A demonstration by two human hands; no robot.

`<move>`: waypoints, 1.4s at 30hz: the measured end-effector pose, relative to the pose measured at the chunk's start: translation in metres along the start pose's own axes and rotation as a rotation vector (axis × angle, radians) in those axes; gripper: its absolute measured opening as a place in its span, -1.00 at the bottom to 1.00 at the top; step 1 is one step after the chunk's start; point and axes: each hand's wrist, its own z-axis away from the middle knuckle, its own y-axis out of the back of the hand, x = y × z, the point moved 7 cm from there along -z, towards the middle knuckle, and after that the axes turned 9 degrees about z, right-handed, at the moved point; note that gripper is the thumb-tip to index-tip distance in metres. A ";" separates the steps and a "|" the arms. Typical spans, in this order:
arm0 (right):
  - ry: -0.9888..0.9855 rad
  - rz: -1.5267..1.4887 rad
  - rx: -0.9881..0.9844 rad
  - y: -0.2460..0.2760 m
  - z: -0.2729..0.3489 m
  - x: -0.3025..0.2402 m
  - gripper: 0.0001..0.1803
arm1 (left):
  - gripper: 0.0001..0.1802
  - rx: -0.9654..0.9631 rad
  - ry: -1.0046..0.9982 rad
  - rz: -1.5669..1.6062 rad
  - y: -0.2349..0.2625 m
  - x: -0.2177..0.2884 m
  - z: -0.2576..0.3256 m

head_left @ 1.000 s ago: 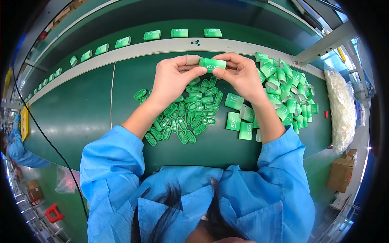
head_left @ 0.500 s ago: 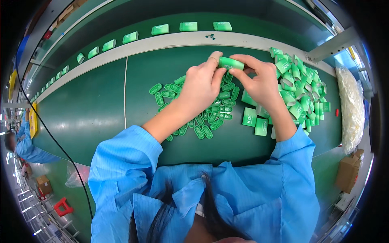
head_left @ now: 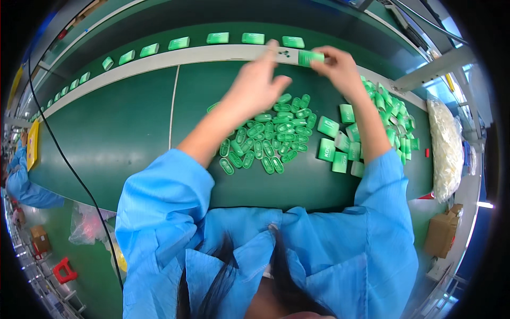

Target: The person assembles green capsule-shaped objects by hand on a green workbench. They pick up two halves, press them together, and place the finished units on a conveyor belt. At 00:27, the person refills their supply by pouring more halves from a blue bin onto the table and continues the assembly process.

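I see the right hand (head_left: 340, 66) pinching one green case (head_left: 310, 57) over the pale conveyor rail (head_left: 159, 59); left hand (head_left: 258, 87) loose beside it, gripping nothing. Finished cases (head_left: 219, 38) line the belt, while many small oval inserts (head_left: 276, 133) and loose cases (head_left: 393, 114) remain, so I judge much work left

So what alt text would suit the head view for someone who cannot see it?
The right hand holds a green case over the pale rail; the left hand hovers open above small green caps on the green table.
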 end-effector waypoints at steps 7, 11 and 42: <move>-0.350 0.116 0.059 0.004 -0.083 0.091 -0.48 | -0.70 0.003 -0.073 -0.561 0.080 -0.011 0.085; 0.130 0.383 0.303 0.030 -0.053 0.039 -0.56 | -0.75 0.040 -0.077 -0.537 0.064 -0.017 0.091; 0.256 0.010 0.178 0.015 0.039 -0.035 -0.69 | -0.62 -0.335 0.448 0.829 -0.064 -0.012 -0.032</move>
